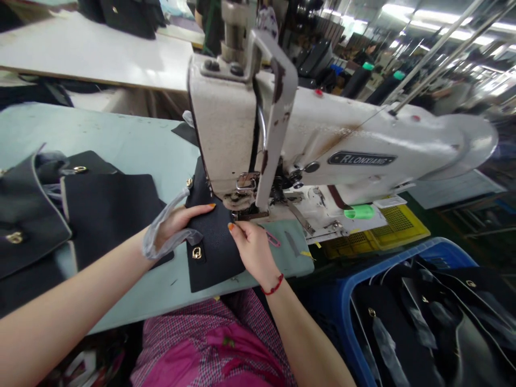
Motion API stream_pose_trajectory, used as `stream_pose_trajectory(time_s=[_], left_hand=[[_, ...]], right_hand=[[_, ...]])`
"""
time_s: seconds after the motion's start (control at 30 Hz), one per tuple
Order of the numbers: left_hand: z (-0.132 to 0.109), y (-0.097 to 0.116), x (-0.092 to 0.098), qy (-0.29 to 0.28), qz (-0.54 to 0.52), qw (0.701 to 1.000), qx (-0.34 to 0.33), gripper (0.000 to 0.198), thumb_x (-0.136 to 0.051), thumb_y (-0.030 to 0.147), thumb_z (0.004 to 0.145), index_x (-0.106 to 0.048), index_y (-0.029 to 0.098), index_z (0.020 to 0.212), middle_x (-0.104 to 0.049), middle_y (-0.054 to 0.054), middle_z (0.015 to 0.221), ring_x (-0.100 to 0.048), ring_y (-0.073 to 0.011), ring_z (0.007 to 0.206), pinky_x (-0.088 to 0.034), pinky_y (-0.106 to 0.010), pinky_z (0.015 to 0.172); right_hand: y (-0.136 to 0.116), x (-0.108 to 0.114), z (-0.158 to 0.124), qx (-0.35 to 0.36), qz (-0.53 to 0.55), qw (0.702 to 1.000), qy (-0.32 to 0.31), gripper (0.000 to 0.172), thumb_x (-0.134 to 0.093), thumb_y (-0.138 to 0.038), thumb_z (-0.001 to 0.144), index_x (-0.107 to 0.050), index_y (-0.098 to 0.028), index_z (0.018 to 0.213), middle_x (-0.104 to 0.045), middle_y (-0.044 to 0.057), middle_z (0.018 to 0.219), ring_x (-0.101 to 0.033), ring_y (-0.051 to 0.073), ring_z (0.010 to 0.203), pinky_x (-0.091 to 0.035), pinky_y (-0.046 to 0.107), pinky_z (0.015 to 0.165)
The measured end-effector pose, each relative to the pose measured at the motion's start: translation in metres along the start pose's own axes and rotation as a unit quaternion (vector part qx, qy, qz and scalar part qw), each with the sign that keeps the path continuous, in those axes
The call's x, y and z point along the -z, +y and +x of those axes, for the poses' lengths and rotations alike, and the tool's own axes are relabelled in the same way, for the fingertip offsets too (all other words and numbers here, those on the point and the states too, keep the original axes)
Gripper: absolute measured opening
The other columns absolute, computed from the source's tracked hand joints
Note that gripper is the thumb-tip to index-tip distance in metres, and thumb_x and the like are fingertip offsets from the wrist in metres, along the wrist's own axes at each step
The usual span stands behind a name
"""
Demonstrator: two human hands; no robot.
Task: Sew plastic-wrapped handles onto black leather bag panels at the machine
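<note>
At surface's (153, 290) front edge — panel (215, 252), likely light, bendy, best held by edges; right fingers (238, 235) pinching edge — left fingers (194, 210): thumb atop, grip unclear.

Beneath the sewing machine (342, 134), part of the black panel (217, 242) is being hidden. Left of the machine, the left hand (176, 219) is being partly covered by a plastic strip (149, 248). Right of the machine, the blue basket (345, 312) is being cut off below; behind the machine, ceiling lights (435, 17) are being blurred.
</note>
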State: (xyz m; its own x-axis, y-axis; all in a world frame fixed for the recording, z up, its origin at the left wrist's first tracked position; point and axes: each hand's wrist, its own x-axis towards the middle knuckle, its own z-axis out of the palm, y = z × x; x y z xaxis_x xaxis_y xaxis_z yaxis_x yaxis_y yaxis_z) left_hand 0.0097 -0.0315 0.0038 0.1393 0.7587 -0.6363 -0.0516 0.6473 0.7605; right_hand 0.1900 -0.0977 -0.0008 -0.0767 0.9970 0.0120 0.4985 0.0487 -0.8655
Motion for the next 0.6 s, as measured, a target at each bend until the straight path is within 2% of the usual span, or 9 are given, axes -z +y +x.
stream_pose_trajectory(time_s=[0.1, 0.17, 0.27, 0.4, 0.53, 0.6], left_hand=[[-0.002, 0.001, 0.001, -0.04, -0.032, 0.998, 0.04, 0.021, -0.062, 0.023, 0.083, -0.07, 0.008, 0.094, -0.076, -0.012, 0.077, -0.072, -0.0224, 0.062, -0.062, -0.031, 0.063], [-0.006, 0.0, 0.0, -0.033, -0.056, 0.996, 0.053, 0.023, -0.062, 0.023, 0.083, -0.069, 0.009, 0.1, -0.076, -0.011, 0.076, -0.072, -0.0228, 0.061, -0.062, -0.03, 0.061], [-0.021, -0.007, -0.008, -0.009, -0.085, 0.995, 0.052, 0.033, -0.062, 0.027, 0.084, -0.066, 0.01, 0.112, -0.077, -0.011, 0.081, -0.074, -0.0283, 0.071, -0.064, -0.037, 0.066], [-0.044, -0.028, -0.04, 0.045, -0.161, 0.986, 0.008, 0.047, -0.062, 0.037, 0.085, -0.058, 0.016, 0.128, -0.073, -0.011, 0.113, -0.072, -0.0331, 0.097, -0.062, -0.045, 0.081], [-0.057, -0.046, -0.083, 0.106, -0.223, 0.969, -0.03, 0.053, -0.049, 0.04, 0.092, -0.045, 0.022, 0.142, -0.056, -0.007, 0.141, -0.062, -0.0292, 0.118, -0.061, -0.037, 0.089], [-0.061, -0.047, -0.098, 0.121, -0.208, 0.97, -0.035, 0.057, -0.038, 0.043, 0.095, -0.037, 0.022, 0.148, -0.048, -0.006, 0.148, -0.057, -0.027, 0.125, -0.06, -0.035, 0.09]], right_hand=[[-0.002, -0.002, -0.005, -0.011, -0.022, 1.0, 0.009, 0.028, -0.049, -0.036, 0.098, -0.069, -0.019, 0.089, -0.068, 0.004, 0.08, -0.059, 0.015, 0.073, -0.039, 0.023, 0.064], [-0.003, 0.0, -0.005, -0.014, -0.03, 0.999, 0.002, 0.027, -0.049, -0.034, 0.098, -0.069, -0.018, 0.089, -0.069, 0.004, 0.082, -0.06, 0.015, 0.073, -0.039, 0.023, 0.064], [-0.004, 0.015, -0.001, -0.004, -0.049, 0.998, -0.034, 0.027, -0.05, -0.032, 0.098, -0.068, -0.017, 0.084, -0.068, 0.003, 0.078, -0.06, 0.013, 0.07, -0.036, 0.022, 0.061], [-0.014, 0.05, 0.013, 0.013, -0.135, 0.985, -0.105, 0.027, -0.056, -0.03, 0.095, -0.069, -0.017, 0.075, -0.068, 0.003, 0.073, -0.057, 0.012, 0.064, -0.03, 0.023, 0.055], [-0.022, 0.076, 0.029, 0.025, -0.234, 0.966, -0.105, 0.024, -0.06, -0.03, 0.092, -0.072, -0.018, 0.076, -0.071, 0.005, 0.077, -0.06, 0.014, 0.068, -0.028, 0.025, 0.055], [-0.021, 0.08, 0.035, 0.04, -0.252, 0.962, -0.098, 0.025, -0.061, -0.031, 0.092, -0.074, -0.018, 0.075, -0.071, 0.005, 0.077, -0.06, 0.015, 0.069, -0.028, 0.026, 0.056]])
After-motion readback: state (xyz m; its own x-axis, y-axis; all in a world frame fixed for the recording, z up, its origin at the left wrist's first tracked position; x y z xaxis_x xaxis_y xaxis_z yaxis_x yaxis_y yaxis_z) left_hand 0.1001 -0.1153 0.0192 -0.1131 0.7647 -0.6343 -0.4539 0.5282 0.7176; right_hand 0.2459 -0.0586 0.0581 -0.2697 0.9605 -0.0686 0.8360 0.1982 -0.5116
